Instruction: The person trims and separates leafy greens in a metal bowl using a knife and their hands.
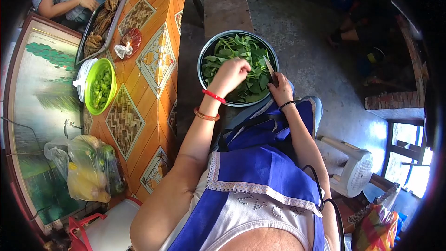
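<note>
A large metal basin full of green leaves sits low in front of my lap. My left hand, with red bracelets at the wrist, is above the leaves, its fingers curled closed; what they hold, if anything, is hidden. By the basin's right rim, my right hand grips a knife, its blade pointing up and leaning over the leaves. A black beaded bracelet circles that wrist.
To the left, a patterned table bears a tray of brown food, a lime-green bowl of green peppers and a plastic bag. Another person's hand is near the tray. A white stool stands right; a bench is ahead.
</note>
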Motion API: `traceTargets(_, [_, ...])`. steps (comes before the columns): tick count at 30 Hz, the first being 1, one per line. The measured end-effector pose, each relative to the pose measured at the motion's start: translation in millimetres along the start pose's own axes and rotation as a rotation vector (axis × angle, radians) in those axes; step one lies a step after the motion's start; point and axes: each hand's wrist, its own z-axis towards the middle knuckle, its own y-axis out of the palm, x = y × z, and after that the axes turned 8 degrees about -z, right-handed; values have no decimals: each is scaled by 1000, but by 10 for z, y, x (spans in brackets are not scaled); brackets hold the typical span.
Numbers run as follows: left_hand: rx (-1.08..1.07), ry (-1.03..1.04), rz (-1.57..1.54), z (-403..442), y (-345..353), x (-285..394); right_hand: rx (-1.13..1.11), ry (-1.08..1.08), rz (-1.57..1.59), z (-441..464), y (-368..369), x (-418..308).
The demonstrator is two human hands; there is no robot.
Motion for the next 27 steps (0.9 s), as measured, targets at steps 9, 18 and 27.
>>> traceTargets(9, [20,55,274,-135,175,-83,-1,28,27,-2,-41,-39])
traceTargets(18, [-54,-281,-520,-194,-132,134,-170,208,496,37,-278,-702])
traceTargets(27, [-111,-256,-679,-232,137,125,-177,245,647,-9,-155,-758])
